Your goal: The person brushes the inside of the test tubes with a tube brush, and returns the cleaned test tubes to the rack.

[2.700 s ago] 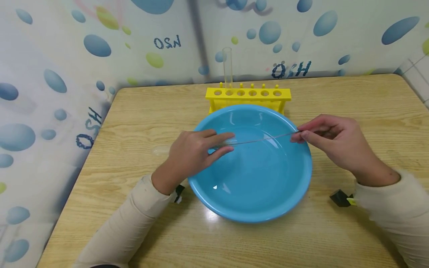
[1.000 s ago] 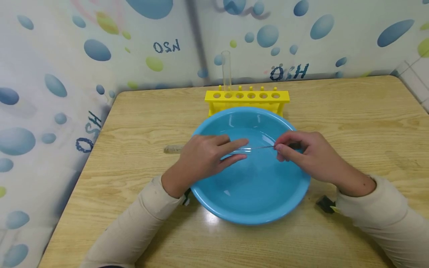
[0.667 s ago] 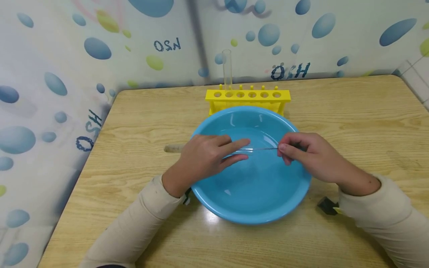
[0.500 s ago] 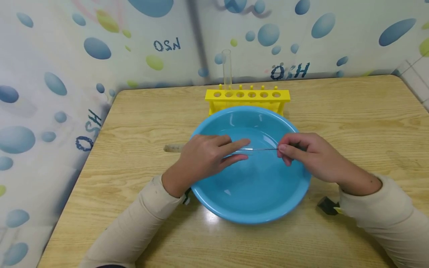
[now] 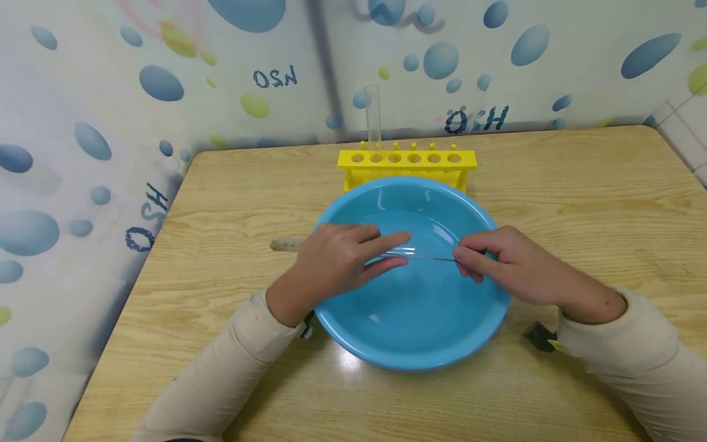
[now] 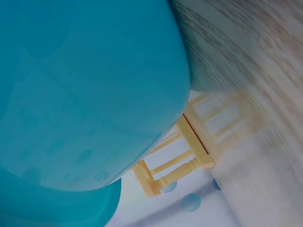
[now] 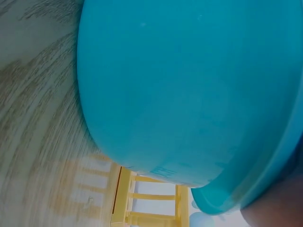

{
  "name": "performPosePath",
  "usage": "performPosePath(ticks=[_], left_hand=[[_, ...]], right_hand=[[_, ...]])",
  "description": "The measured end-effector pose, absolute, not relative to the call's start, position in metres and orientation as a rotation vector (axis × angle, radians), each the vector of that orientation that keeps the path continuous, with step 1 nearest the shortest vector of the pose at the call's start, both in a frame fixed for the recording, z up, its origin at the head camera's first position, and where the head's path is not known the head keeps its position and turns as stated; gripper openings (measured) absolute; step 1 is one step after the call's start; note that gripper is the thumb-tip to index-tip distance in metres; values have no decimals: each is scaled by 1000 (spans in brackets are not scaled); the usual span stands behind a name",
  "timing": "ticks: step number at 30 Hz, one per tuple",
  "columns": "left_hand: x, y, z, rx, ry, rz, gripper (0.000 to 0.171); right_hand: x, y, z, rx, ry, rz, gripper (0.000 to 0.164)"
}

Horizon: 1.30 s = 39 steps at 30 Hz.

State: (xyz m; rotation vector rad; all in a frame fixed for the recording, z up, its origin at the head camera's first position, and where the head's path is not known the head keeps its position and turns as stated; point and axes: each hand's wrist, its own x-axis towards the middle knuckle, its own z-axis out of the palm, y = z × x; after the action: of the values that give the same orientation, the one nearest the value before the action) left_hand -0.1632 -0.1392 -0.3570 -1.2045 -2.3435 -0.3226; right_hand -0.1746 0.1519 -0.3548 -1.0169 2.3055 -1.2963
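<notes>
My left hand (image 5: 334,261) grips a clear glass test tube (image 5: 407,251) lying sideways over the blue basin (image 5: 411,362). The tube's open mouth points right between thumb and forefinger. From it runs the thin twisted wire of a test tube brush (image 5: 436,258). My right hand (image 5: 505,264) pinches that wire above the basin's right side. Greyish bristles (image 5: 285,245) show at the tube's left end, past the left hand; its middle is hidden by that hand. Both wrist views show mostly the basin's outer wall (image 6: 104,94), with a blurred bit of hand (image 7: 279,203) at the right wrist view's corner.
A yellow test tube rack (image 5: 405,159) stands just behind the basin, with one upright test tube (image 5: 374,116) in it. Behind the wooden table (image 5: 248,196) rises a wall covering (image 5: 309,104) with blue and green spots.
The right hand has moved left and slightly down, pushing the brush deeper into the tube; less wire shows. Bristles now fill the tube's left end. The left hand shifted slightly right.
</notes>
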Motion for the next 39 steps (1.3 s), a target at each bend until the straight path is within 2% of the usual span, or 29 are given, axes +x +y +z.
performPosePath(ticks=[24, 32, 39], left_hand=[[-163, -139, -358, -1243, -2316, -348, 42], [-164, -138, -359, -1225, -2331, -366, 42], [-164, -139, -359, -1207, -2347, -351, 43]], right_hand=[[-174, 154, -352, -822, 2310, -1352, 12], [-173, 153, -353, -828, 2341, -1387, 11], [-173, 152, -355, -833, 2368, -1374, 19]])
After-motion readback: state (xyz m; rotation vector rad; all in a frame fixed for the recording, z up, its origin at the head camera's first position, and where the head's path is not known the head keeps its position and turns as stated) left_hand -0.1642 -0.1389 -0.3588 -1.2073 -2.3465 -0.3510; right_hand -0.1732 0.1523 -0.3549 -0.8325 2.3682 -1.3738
